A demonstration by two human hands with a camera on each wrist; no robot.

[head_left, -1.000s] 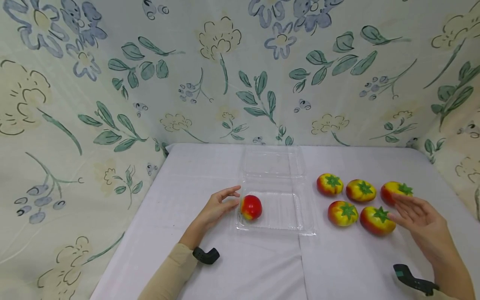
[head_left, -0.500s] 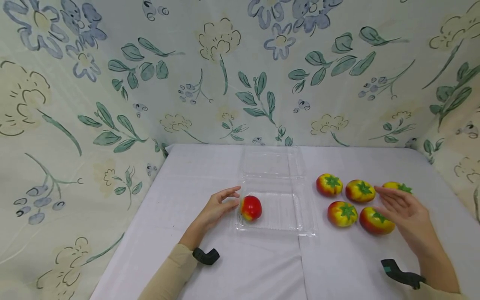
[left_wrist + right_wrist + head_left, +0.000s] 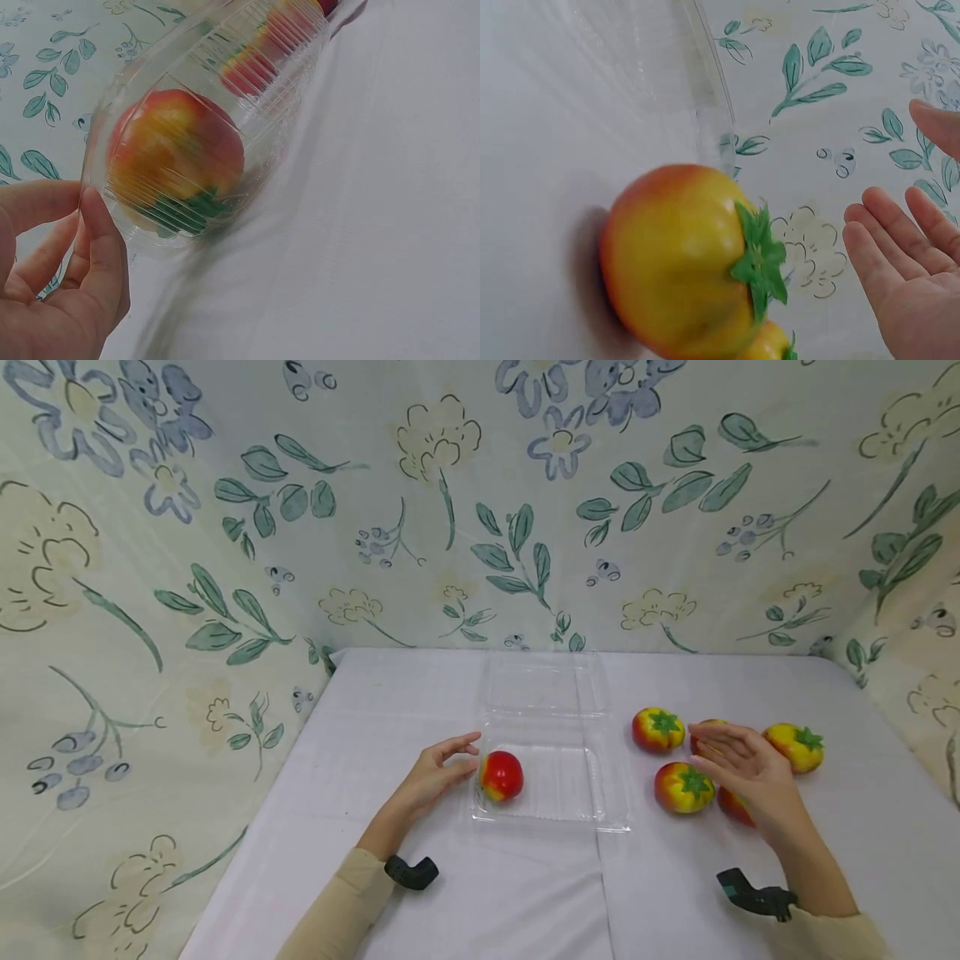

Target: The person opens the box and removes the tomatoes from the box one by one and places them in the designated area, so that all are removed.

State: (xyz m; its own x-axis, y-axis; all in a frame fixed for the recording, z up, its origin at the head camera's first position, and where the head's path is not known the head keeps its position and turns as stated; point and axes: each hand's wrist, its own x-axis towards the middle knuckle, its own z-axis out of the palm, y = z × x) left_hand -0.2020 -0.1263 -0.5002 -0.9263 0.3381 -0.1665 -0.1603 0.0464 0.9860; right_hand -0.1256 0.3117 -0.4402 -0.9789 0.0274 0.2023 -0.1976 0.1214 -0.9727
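A red-and-yellow tomato (image 3: pixel 502 776) sits at the left end of the clear plastic clamshell container (image 3: pixel 558 785), whose lid (image 3: pixel 543 687) lies folded back. My left hand (image 3: pixel 427 783) pinches the container's left rim between thumb and fingers, close beside that tomato, as the left wrist view shows. Over the loose tomatoes on the right, my right hand (image 3: pixel 757 781) is spread with nothing in it, fingers pointing left. It partly hides the back middle tomato (image 3: pixel 699 746) and the front right tomato (image 3: pixel 733 808). In the right wrist view, a large tomato (image 3: pixel 679 259) with green leaves lies apart from the fingertips.
Right of the container, the back left tomato (image 3: pixel 658 730), front left tomato (image 3: pixel 684 787) and back right tomato (image 3: pixel 795 748) rest on the white tablecloth (image 3: pixel 405 693). A floral cloth (image 3: pixel 450 568) rises behind the table and along its sides.
My right hand has moved left over the loose tomatoes, uncovering the back right one and covering parts of two others. My left hand and the container have stayed in place.
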